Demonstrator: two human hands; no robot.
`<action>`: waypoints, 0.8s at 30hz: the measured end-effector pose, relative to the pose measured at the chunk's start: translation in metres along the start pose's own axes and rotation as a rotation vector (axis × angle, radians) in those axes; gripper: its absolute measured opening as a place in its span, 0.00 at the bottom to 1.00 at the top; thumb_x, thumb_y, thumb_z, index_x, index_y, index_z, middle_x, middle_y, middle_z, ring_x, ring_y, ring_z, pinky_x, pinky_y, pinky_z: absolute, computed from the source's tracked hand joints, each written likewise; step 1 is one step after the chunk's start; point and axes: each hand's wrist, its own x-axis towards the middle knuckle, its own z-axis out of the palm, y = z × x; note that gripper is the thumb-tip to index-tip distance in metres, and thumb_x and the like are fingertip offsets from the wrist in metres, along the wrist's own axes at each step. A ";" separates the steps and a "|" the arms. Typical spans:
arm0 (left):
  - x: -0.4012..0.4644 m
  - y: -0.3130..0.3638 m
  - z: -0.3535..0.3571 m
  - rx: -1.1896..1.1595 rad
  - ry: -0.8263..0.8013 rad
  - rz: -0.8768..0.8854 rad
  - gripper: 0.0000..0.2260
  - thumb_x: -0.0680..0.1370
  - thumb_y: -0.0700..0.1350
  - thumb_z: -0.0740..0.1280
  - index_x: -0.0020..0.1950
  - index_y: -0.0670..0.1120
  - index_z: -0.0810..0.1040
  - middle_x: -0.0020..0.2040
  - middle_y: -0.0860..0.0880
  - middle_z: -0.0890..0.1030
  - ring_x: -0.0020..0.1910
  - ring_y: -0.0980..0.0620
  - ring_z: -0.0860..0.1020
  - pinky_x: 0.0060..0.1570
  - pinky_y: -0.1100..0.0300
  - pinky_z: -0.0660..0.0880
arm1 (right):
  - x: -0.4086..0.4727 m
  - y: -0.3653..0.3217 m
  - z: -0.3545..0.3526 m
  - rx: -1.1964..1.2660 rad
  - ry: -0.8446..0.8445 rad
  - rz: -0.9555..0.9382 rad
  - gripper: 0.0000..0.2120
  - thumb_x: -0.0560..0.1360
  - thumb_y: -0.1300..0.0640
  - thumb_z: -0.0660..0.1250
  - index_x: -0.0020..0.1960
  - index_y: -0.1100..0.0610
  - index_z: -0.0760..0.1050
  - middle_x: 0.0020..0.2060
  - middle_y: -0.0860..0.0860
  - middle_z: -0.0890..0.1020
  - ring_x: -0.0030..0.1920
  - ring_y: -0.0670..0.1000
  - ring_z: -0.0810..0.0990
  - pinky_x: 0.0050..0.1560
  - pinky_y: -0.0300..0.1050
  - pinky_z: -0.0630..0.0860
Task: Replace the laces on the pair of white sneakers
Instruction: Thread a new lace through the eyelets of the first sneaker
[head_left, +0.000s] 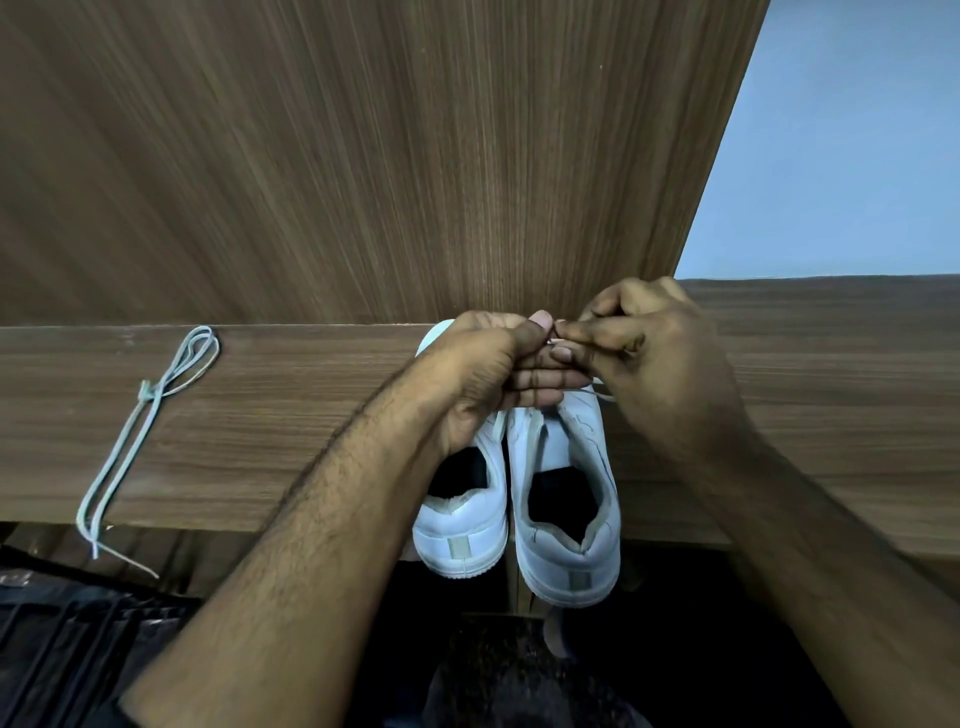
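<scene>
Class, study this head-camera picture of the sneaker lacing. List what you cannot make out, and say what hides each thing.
1. Front halves and eyelets of both sneakers: covered by the left hand and right hand.
2. What the fingers pinch: only a bit of lace shows, too small to follow.
3. The floor below the shelf: too dark.
4. The spare lace: its knot is too small to read.

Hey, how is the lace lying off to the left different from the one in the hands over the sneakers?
The loose lace lies untouched on the wooden shelf, far left of the sneakers; the held lace is pinched between the left hand and right hand, right over the shoes. The loose lace shows its full length, knotted into a loop; the held one is mostly hidden by fingers. Both look pale and thin.
</scene>
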 end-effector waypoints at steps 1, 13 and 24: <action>0.001 0.000 0.000 -0.012 0.010 0.006 0.13 0.85 0.47 0.60 0.48 0.40 0.78 0.39 0.43 0.84 0.39 0.49 0.86 0.44 0.57 0.82 | 0.001 -0.001 0.000 0.007 0.005 0.005 0.06 0.75 0.52 0.73 0.48 0.52 0.87 0.43 0.45 0.80 0.47 0.50 0.73 0.44 0.52 0.74; 0.001 0.000 0.006 0.093 0.105 0.194 0.17 0.87 0.52 0.53 0.73 0.47 0.67 0.37 0.47 0.86 0.41 0.50 0.85 0.37 0.62 0.75 | 0.002 -0.004 -0.001 0.354 -0.016 0.297 0.08 0.72 0.53 0.75 0.51 0.50 0.86 0.43 0.42 0.82 0.48 0.43 0.80 0.48 0.34 0.73; -0.001 -0.004 0.002 0.275 0.145 0.338 0.16 0.86 0.54 0.53 0.71 0.53 0.70 0.44 0.42 0.87 0.50 0.52 0.86 0.54 0.54 0.80 | 0.001 -0.004 -0.004 0.235 -0.040 0.213 0.04 0.74 0.53 0.74 0.49 0.48 0.86 0.42 0.40 0.82 0.48 0.44 0.79 0.51 0.51 0.76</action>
